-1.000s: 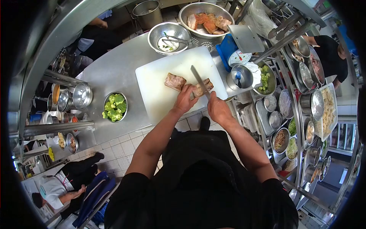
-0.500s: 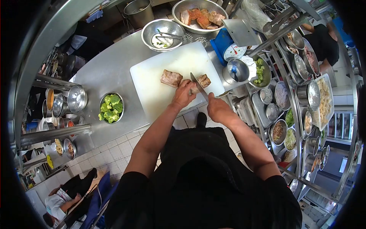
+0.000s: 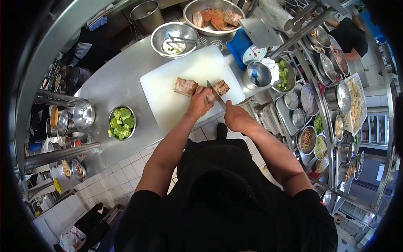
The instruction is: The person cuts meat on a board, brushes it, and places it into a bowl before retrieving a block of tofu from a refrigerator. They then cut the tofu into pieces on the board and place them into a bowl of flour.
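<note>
On the white cutting board [image 3: 166, 77] lie pieces of browned, cooked-looking meat. One block of meat [image 3: 185, 86] rests just left of my left hand [image 3: 200, 102]. The fingers of that hand are curled over another meat piece, pressing it to the board. My right hand [image 3: 237, 117] is wrapped round the handle of a kitchen knife [image 3: 216, 93]. Its blade slants up and left beside my left fingertips, across the meat. Past the blade, on the right, shows a meat end [image 3: 221, 87]. How deep the blade sits is hard to make out.
A bowl of broccoli [image 3: 121, 122] stands left of the board. Behind it are a colander with tongs [image 3: 174, 39] and a large bowl of meat [image 3: 215, 17]. A blue scale [image 3: 239, 49] and a metal pot [image 3: 257, 75] stand right, beside racks of ingredient bowls. Another person [image 3: 348, 38] is at far right.
The view has shifted slightly. The knife's angle has changed a little, and the right meat end looks smaller. The person at lower left has mostly gone from view.
</note>
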`<state>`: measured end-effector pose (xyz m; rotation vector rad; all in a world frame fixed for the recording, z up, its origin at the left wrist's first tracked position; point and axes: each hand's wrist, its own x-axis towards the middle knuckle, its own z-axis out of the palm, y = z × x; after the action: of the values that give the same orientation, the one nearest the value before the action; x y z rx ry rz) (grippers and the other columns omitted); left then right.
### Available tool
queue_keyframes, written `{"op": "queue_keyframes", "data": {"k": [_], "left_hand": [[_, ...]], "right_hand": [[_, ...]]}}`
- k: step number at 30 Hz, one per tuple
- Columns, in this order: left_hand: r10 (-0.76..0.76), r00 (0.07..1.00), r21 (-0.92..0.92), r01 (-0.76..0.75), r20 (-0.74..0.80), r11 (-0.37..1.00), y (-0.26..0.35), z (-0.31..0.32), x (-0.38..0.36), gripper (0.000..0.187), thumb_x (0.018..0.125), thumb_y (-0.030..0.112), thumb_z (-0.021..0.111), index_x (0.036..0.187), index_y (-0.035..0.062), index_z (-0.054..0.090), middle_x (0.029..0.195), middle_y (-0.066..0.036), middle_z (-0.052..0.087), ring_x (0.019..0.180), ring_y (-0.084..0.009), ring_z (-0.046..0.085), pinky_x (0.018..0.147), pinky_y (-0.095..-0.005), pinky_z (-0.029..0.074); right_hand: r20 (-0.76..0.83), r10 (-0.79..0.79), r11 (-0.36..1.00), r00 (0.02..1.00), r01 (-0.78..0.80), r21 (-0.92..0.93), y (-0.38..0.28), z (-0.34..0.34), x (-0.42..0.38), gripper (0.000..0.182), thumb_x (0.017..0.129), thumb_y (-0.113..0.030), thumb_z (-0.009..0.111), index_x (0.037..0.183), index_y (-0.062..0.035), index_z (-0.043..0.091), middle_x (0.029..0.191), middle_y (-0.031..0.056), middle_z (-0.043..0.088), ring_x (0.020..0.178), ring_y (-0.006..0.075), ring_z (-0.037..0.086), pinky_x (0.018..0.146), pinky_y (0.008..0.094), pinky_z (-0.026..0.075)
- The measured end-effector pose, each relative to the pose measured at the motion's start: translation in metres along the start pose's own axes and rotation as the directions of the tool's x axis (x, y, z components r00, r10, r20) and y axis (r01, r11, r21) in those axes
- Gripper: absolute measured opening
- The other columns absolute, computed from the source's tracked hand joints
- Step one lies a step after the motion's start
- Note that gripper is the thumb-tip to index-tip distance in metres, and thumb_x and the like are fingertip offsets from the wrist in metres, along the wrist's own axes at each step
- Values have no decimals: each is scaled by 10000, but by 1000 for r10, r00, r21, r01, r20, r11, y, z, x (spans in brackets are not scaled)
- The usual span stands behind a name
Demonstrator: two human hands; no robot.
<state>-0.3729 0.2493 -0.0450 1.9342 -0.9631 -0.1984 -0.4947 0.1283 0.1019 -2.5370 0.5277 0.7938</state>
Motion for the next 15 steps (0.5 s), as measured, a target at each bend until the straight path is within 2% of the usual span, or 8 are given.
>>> {"op": "queue_keyframes", "data": {"k": [1,3,5,8,11,12,13,15], "left_hand": [[4,1000,-18,-4,-10,1000,-1,0,0,453,630,40,770,1037,89,576,1036,-126,566,982,-363,577,831,-429,492],[0,1000,-15,-1,-19,1000,0,2,-1,436,625,35,768,1009,85,568,1011,-123,572,962,-365,581,817,-436,490],[25,999,3,-25,-32,1000,1,1,2,434,627,20,761,1011,85,570,1012,-131,570,956,-367,581,814,-432,494],[14,1000,-24,-14,-6,1000,-4,1,2,456,640,20,760,1046,80,563,1024,-142,569,981,-363,582,830,-425,494],[-16,1000,-74,17,4,997,-7,2,-1,490,652,33,768,1091,72,551,1061,-151,570,1027,-361,574,862,-423,488],[18,1000,-38,-18,22,999,-5,0,-2,564,658,62,783,1156,68,517,1127,-162,557,1080,-370,554,906,-437,472],[16,1000,-36,-15,17,999,9,-4,4,564,658,62,783,1156,68,517,1127,-162,557,1080,-370,554,906,-437,472],[128,985,184,-105,-117,977,36,-3,8,612,651,92,809,1176,70,496,1152,-128,531,1082,-329,564,915,-421,499]], "right_hand": [[12,1,1000,1000,-1,4,3,9,7,310,919,-37,393,1190,102,450,1064,350,627,1021,446,631,897,483,504],[-106,-6,992,994,20,126,13,38,36,319,933,-65,369,1188,107,453,1054,352,628,1029,449,625,904,488,499],[-141,-49,990,989,67,125,19,55,57,328,935,-90,362,1184,113,429,1004,349,637,996,459,628,883,503,496],[-337,-145,969,930,202,144,32,83,79,291,909,-95,410,1145,74,394,853,318,649,823,478,635,756,548,493],[-292,-93,975,952,147,169,25,49,44,306,907,-103,443,1154,73,400,875,305,655,858,462,646,798,545,495],[-353,-77,957,932,168,235,32,45,36,270,898,-113,492,1109,33,409,836,301,649,816,469,643,760,560,494],[-352,-82,957,932,172,232,35,30,28,270,898,-113,492,1109,33,409,836,301,649,816,469,643,760,560,494],[-440,-71,958,895,184,221,42,6,15,240,898,-125,518,1069,3,410,807,294,645,780,479,637,727,568,497]]}}
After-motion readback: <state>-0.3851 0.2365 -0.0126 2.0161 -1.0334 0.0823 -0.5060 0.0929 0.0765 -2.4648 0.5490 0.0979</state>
